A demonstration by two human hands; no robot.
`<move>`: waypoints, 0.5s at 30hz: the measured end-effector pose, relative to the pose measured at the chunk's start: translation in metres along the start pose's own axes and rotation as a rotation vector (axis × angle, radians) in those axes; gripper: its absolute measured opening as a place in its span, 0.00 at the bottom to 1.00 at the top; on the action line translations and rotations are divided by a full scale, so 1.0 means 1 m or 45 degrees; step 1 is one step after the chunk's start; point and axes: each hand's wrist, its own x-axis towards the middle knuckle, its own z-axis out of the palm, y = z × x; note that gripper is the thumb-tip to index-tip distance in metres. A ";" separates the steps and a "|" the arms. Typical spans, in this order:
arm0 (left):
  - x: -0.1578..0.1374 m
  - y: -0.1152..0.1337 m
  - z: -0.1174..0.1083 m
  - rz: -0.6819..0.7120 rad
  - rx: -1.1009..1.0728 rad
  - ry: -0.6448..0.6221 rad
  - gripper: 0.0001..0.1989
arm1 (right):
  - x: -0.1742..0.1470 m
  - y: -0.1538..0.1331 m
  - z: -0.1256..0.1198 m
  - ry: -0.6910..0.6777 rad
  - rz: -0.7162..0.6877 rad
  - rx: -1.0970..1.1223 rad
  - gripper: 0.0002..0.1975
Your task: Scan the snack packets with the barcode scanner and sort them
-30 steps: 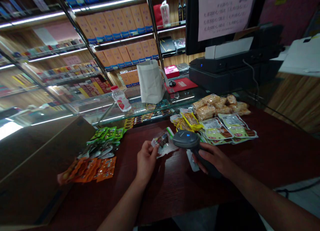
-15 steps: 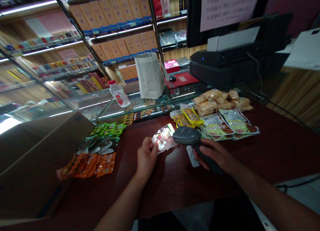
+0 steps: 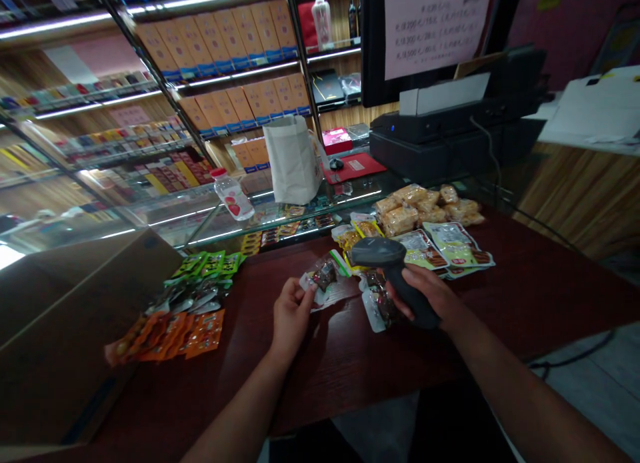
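Head view: left hand [image 3: 290, 313] fingers pinching clear snack packet [image 3: 323, 279] above the surface [image 3: 345, 363]; right hand [image 3: 425, 296] gripping barcode scanner [image 3: 380, 255] beside it; other packets unscanned, probably.

Left of the hands lie orange packets [image 3: 173, 333], fanned on the dark counter [image 3: 525, 289], with green packets [image 3: 210, 264] just beyond them. Further left stands a large cardboard box [image 3: 75, 329]. Beyond and to the right of the hands lie flat pale-green pouches [image 3: 453, 244], yellow packets [image 3: 365, 227] and a heap of tan buns [image 3: 425, 206] in clear wrap. Straight ahead, on the glass case [image 3: 200, 213], a white bag [image 3: 291, 159] stands upright, a small bottle [image 3: 231, 194] leaning to its left. Well beyond, to the right, sits a black till [image 3: 450, 126] with a paper notice [image 3: 435, 26] on its screen. Lit shelves [image 3: 215, 49] of boxes fill the back wall.
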 end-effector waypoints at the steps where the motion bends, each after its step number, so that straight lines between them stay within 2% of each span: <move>1: -0.001 0.002 0.004 -0.053 -0.083 -0.032 0.16 | 0.000 -0.002 -0.002 0.025 -0.022 0.022 0.18; 4: -0.004 0.013 0.018 -0.211 -0.276 -0.139 0.19 | 0.002 -0.007 -0.010 0.073 -0.063 0.085 0.20; 7: 0.000 0.023 0.035 -0.340 -0.358 -0.277 0.21 | 0.004 -0.008 -0.016 0.092 -0.078 0.141 0.22; 10: 0.010 0.027 0.053 -0.436 -0.346 -0.400 0.19 | 0.005 -0.008 -0.018 0.092 -0.094 0.185 0.22; 15: 0.032 0.027 0.080 -0.547 -0.194 -0.479 0.18 | 0.006 -0.007 -0.019 0.091 -0.124 0.218 0.20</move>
